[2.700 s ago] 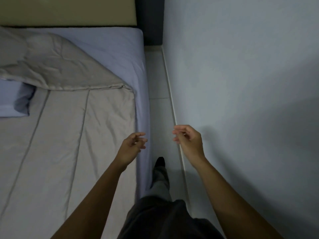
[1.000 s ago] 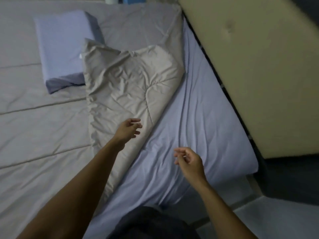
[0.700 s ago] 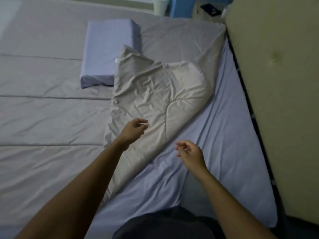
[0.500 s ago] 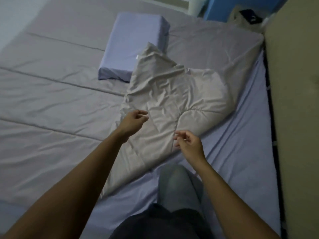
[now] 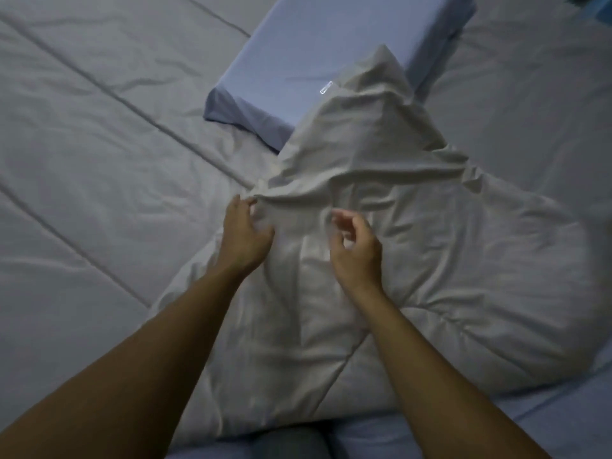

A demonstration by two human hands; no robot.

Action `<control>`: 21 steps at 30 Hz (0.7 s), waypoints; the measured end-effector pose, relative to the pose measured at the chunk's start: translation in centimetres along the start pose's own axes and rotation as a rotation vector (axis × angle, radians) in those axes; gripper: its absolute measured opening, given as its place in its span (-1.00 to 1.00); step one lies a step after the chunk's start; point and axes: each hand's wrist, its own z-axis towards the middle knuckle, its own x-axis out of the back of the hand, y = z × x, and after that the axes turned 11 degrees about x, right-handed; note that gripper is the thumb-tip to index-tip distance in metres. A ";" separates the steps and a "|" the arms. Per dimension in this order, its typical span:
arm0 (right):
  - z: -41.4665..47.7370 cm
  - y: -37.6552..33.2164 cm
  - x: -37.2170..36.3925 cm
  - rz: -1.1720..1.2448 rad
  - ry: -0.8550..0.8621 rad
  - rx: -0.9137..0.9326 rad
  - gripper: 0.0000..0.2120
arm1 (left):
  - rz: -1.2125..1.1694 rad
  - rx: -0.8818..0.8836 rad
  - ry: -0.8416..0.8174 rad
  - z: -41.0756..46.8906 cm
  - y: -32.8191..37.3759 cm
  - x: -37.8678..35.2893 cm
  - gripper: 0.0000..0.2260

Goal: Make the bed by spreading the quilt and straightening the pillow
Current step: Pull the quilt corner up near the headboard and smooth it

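A grey-beige quilt [image 5: 99,160] covers the bed, and its corner is folded back over itself in a crumpled flap [image 5: 414,260]. The flap's tip lies over the near edge of a pale blue pillow [image 5: 324,44], which sits on top of the quilt. My left hand [image 5: 243,231] rests on the flap's left edge, fingers spread and touching the fabric. My right hand [image 5: 357,250] hovers just above the flap, fingers curled and apart, holding nothing.
Pale blue bedsheet [image 5: 563,422] shows at the lower right, uncovered by the folded quilt. My knee [image 5: 288,445] is on the mattress at the bottom edge. A blue object [image 5: 599,5] peeks in at the top right corner.
I have turned from the aisle to the bed and leaned in with a knee on it. Both hands moved forward over the folded flap; the left one now touches it.
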 end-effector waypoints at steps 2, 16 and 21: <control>3.8 1.2 -0.5 -0.050 0.059 0.161 -0.65 | -0.023 0.056 0.053 2.6 -0.4 -1.3 -0.24; 12.7 4.6 -0.9 -0.532 -0.148 0.150 0.01 | 0.418 -0.183 -0.071 -3.3 -4.9 -3.8 -0.60; 8.1 5.7 0.5 -0.502 -0.183 0.014 0.11 | 0.343 -0.188 -0.184 -6.0 -5.8 -2.2 -0.51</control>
